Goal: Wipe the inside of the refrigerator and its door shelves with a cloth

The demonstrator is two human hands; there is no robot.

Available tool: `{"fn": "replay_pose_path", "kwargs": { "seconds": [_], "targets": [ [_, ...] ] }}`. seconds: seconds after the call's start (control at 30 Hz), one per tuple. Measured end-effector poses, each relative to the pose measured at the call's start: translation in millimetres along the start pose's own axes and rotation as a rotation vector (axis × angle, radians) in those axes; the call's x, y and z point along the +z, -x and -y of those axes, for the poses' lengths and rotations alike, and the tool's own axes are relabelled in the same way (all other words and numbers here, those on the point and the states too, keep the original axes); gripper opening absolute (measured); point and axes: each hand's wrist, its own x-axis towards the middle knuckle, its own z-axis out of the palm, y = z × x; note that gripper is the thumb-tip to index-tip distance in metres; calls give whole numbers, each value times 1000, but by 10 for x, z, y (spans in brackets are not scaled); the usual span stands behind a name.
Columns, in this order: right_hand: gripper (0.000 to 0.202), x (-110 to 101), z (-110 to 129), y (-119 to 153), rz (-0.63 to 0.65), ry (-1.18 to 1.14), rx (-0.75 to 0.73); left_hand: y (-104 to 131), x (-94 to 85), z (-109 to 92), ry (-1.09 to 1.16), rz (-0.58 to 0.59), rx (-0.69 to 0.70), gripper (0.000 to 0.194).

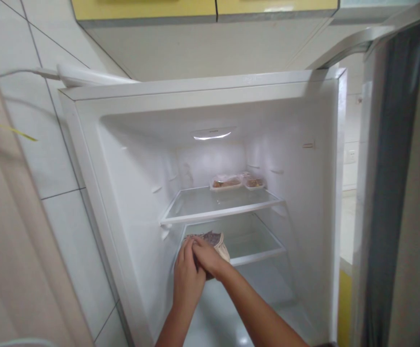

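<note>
A folded cloth [221, 246], dark grey-brown with a beige edge, is bunched at the front left of the lower glass shelf [256, 238] inside an opened refrigerator [123, 193]. My left hand [187, 262] is closed on its left side. Across from it, my right hand [209, 255] grips the cloth too, its fingers meeting those of the left. Part of the cloth hangs below the hands, and the hands cover its middle. Whether the cloth presses on the shelf or is just above it, I cannot tell.
Two wrapped food trays [226, 183] sit at the back of the upper glass shelf [220, 207]. The refrigerator door [387, 193] stands swung out on the right. Yellow cabinets [145, 9] hang overhead, and a pinkish curtain-like surface [18, 241] is on the left.
</note>
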Motion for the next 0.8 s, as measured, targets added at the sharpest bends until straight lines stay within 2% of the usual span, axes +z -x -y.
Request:
{"fn": "replay_pose_path", "kwargs": {
  "seconds": [0.1,0.13,0.17,0.2,0.23,0.3,0.37,0.47,0.53,0.63,0.73,0.8],
  "targets": [
    [43,-196,-210,188,-244,-146,10,-210,86,-156,-142,239,1,50],
    [44,-266,-346,312,-326,-172,26,-264,120,-202,-208,334,-21,50],
    [40,-337,-517,462,-505,-262,44,-303,154,-243,-277,424,-60,51],
    [37,-410,-720,635,-606,-292,63,-327,186,-281,-342,500,-110,52],
    [35,-486,-947,820,-635,-274,88,-338,217,-316,-401,557,-160,57],
    [34,-650,-1435,1189,-593,-160,132,-329,274,-390,-512,610,-206,70],
    [34,-818,-1888,1495,-539,7,194,-307,327,-479,-591,611,-150,79],
    [40,-1008,-2331,1751,-502,281,252,-312,383,-621,-555,691,-48,89],
    [44,-1052,-2434,1800,-428,421,239,-341,390,-682,-462,787,-27,92],
    [48,-1019,-2410,1789,-311,588,221,-366,353,-671,-342,871,25,84],
    [49,-978,-2358,1769,-242,749,261,-334,293,-559,-269,875,75,78],
    [50,-979,-2353,1768,-206,822,275,-310,257,-467,-290,832,41,78]
  ]
}}
